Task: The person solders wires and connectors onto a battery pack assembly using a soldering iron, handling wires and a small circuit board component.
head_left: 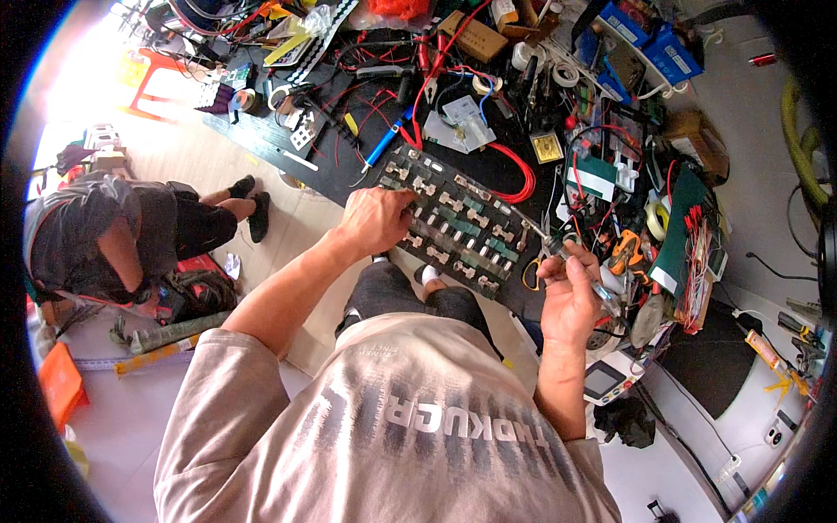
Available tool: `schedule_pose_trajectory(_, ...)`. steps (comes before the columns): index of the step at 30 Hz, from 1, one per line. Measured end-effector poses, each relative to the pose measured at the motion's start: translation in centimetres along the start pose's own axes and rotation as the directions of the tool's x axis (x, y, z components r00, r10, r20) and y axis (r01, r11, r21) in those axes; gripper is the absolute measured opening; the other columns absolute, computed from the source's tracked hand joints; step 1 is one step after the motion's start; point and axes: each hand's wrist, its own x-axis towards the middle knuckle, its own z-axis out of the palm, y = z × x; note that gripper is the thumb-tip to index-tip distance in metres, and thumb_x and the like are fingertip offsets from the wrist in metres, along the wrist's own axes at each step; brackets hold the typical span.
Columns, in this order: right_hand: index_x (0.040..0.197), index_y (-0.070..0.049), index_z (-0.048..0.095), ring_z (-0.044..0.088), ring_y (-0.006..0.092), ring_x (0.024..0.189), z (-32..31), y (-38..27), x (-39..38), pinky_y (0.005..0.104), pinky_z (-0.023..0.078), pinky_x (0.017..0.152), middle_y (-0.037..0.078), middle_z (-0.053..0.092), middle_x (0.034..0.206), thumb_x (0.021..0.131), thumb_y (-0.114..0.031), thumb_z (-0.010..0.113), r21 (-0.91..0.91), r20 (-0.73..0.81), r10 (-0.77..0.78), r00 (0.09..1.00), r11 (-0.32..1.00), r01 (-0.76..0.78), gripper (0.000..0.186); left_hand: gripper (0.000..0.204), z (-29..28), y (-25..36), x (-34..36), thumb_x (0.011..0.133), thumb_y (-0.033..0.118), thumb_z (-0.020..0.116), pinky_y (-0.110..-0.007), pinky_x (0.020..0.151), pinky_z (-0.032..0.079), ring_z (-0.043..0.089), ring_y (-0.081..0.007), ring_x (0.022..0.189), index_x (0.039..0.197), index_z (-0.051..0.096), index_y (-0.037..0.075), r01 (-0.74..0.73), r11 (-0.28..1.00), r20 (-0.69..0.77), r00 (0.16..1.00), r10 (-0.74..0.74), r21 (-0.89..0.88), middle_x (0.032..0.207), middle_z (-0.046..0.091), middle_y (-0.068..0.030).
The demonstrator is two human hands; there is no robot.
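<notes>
A dark rectangular board (475, 228) with rows of metal tabs and pale slots lies slanted at the front edge of the workbench. My left hand (377, 220) is closed at its left edge, the fingertips curled onto the tabs. In my right hand (571, 292), just beyond the board's right end, is a screwdriver (607, 298) with a clear handle. Its thin shaft points up and left toward the board's right corner. Whether the tip touches the board is too small to tell. Part of the handle is hidden by my fingers.
Behind the board lie a blue soldering-iron-like tool (387, 139) and a coil of red wire (516, 174). Orange-handled pliers (626, 251) and loose wires crowd the right. A device with a screen (606, 379) stands by my right forearm. Another person (113, 235) sits at left.
</notes>
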Motion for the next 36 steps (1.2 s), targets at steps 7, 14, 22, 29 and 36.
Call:
schedule_pose_trajectory(7,0.12,-0.001,0.067,0.071,0.0268,0.08,-0.8,1.2,-0.2,0.0409,0.058,0.072,0.011,0.072,0.112,0.096,-0.01,0.068,0.068,-0.014,-0.074,0.997,0.995,0.074,0.026,0.02,0.0,-0.5,-1.4,0.086,0.03,0.067,-0.055,0.073,0.056,0.071,-0.0424,0.081,0.093,0.068,0.011,0.194,0.977,-0.048,0.979,-0.198,-0.086,0.082,0.072,-0.02)
schedule_pose_trajectory(14,0.117,0.0,0.065,0.069,0.0244,0.077,1.0,0.2,0.4,0.0373,0.058,0.071,0.011,0.07,0.1,0.096,-0.012,0.066,0.087,-0.042,-0.074,0.996,0.993,0.078,0.024,0.035,-6.0,-3.3,0.2,0.085,0.038,0.075,-0.046,0.076,0.056,0.074,-0.0381,0.084,0.094,0.072,0.005,0.294,0.755,-0.103,0.897,-0.429,-0.587,0.084,0.073,-0.0185)
schedule_pose_trajectory(22,0.122,-0.009,0.068,0.06,0.0195,0.076,5.9,0.2,1.0,0.0367,0.048,0.075,0.006,0.066,0.086,0.096,-0.026,0.071,0.027,-0.18,-0.145,0.973,0.988,0.152,0.032,0.021,-13.8,-15.7,7.0,0.097,0.022,0.07,-0.029,0.056,0.044,0.058,-0.012,0.066,0.1,0.071,0.002,0.022,0.302,-0.145,0.842,-0.52,-0.953,0.08,0.067,-0.0031)
schedule_pose_trajectory(29,0.115,-0.012,0.07,0.057,0.015,0.072,14.5,1.7,1.1,0.0333,0.047,0.071,0.0,0.063,0.079,0.096,-0.032,0.071,0.052,-0.441,-0.132,0.888,0.984,0.172,0.028,0.035,-21.2,-28.5,14.9,0.09,0.026,0.072,-0.038,0.083,0.056,0.072,-0.0244,0.087,0.112,0.075,0.0,-0.059,0.592,-0.43,0.745,-0.51,-0.804,0.097,0.077,-0.0147)
schedule_pose_trajectory(36,0.12,-0.015,0.071,0.062,0.0188,0.069,25.1,2.8,3.6,0.0356,0.048,0.059,0.005,0.07,0.079,0.1,-0.033,0.065,-0.046,-0.566,-0.121,0.815,0.992,0.116,0.027,0.037,-32.5,-36.9,25.4,0.091,0.033,0.066,-0.047,0.098,0.054,0.07,-0.0373,0.11,0.114,0.075,0.005,-0.189,0.592,-0.557,0.636,-0.535,-0.784,0.113,0.074,-0.0191)
